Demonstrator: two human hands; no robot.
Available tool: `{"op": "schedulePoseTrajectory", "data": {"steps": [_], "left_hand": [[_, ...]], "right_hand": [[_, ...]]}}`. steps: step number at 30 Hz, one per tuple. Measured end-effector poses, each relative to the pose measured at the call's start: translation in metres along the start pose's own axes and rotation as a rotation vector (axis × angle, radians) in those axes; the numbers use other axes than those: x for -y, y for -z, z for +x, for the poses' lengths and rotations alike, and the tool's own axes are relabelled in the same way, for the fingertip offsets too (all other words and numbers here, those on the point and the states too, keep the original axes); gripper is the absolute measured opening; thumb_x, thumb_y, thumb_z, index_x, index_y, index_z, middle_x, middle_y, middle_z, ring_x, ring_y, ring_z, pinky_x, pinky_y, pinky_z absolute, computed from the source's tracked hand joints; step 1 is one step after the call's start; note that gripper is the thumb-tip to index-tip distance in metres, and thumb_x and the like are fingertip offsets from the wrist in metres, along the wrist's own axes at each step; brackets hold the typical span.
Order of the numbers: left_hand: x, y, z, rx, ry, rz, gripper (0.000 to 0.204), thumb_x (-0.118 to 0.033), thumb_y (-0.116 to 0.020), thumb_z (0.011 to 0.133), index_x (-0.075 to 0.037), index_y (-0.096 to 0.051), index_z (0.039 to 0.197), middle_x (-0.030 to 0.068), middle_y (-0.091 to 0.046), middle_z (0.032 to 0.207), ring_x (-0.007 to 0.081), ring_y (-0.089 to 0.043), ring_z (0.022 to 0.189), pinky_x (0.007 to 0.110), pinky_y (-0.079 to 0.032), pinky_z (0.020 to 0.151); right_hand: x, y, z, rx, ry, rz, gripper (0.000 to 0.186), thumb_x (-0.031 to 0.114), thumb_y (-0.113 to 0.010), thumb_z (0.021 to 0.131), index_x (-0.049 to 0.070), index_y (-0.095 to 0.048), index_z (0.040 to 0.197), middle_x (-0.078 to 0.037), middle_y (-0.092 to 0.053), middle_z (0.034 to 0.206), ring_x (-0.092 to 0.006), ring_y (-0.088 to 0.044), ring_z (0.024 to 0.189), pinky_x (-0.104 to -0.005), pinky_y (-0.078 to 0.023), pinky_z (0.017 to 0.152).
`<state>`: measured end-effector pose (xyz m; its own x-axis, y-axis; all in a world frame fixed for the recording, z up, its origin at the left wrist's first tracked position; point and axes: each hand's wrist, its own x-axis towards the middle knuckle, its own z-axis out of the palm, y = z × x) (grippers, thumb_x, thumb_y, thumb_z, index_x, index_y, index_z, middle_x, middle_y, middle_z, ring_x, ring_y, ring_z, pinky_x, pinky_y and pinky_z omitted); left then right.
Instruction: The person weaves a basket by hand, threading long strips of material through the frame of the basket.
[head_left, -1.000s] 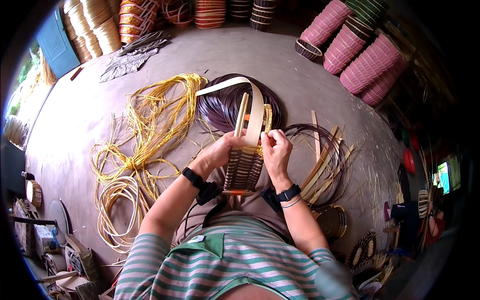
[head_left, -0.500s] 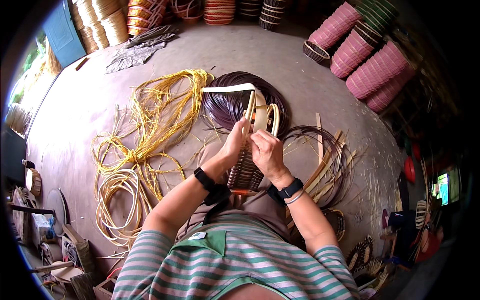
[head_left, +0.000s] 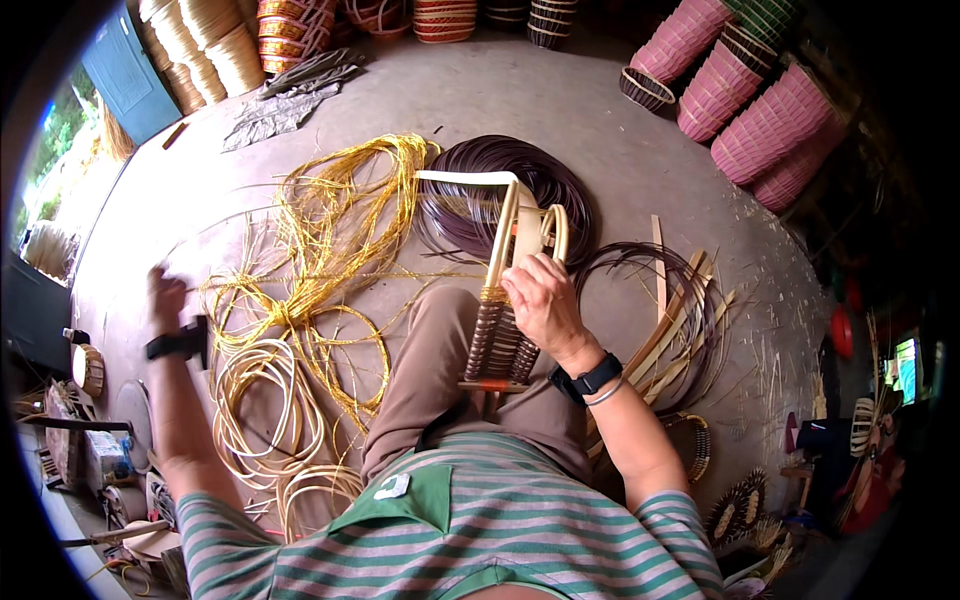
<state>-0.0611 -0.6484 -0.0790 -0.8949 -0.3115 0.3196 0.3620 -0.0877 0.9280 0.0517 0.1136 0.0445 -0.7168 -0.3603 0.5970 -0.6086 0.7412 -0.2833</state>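
Observation:
My right hand [head_left: 540,300] grips a small dark woven basket [head_left: 487,345] at its upper part, where gold strand is wrapped. Pale loop handles [head_left: 560,230] rise from the basket, and a wide cream strip [head_left: 465,178] bends over its top and reaches leftward. Far to the left, my left hand [head_left: 165,295] is blurred, fingers closed around a thin yellow strand [head_left: 425,274] that runs across toward the basket. The basket stands upright between my legs.
Loose gold cord [head_left: 350,180], a dark purple coil [head_left: 540,170], pale cane coils [head_left: 265,400] and flat strips [head_left: 685,335] lie on the floor [head_left: 630,140]. Stacked pink baskets [head_left: 750,140] stand at back right, cane bundles [head_left: 230,50] at back left. Tools [head_left: 110,450] crowd the lower left.
My left hand has left the basket and swung far to the left with the strand. My right hand stays on the basket's upper part. The cream strip's bend has flattened.

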Motion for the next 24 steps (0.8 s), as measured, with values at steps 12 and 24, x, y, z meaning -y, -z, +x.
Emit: {"op": "schedulePoseTrajectory", "data": {"steps": [12,24], "left_hand": [[-0.170,0.196,-0.095,-0.579,0.174,0.176,0.027,-0.028,-0.053,0.087,-0.004,-0.053,0.100,0.0051,-0.053,0.078,0.0158,-0.048,0.068,0.028,-0.042,0.056],[0.029,-0.336,-0.090,0.321,0.030,0.455,0.022,-0.019,-0.051,0.091,-0.002,-0.065,0.097,0.0053,-0.062,0.085,0.0123,-0.056,0.074,0.029,-0.046,0.063]], "right_hand": [[-0.026,0.006,-0.009,-0.021,-0.048,-0.041,0.003,0.003,-0.060,0.079,0.003,-0.057,0.078,-0.010,-0.051,0.073,-0.0278,-0.052,0.073,-0.0380,-0.041,0.067],[-0.016,-0.007,0.000,-0.012,-0.087,-0.038,0.004,0.001,-0.055,0.082,0.002,-0.052,0.084,-0.012,-0.055,0.078,-0.0307,-0.053,0.077,-0.0403,-0.042,0.073]]}}
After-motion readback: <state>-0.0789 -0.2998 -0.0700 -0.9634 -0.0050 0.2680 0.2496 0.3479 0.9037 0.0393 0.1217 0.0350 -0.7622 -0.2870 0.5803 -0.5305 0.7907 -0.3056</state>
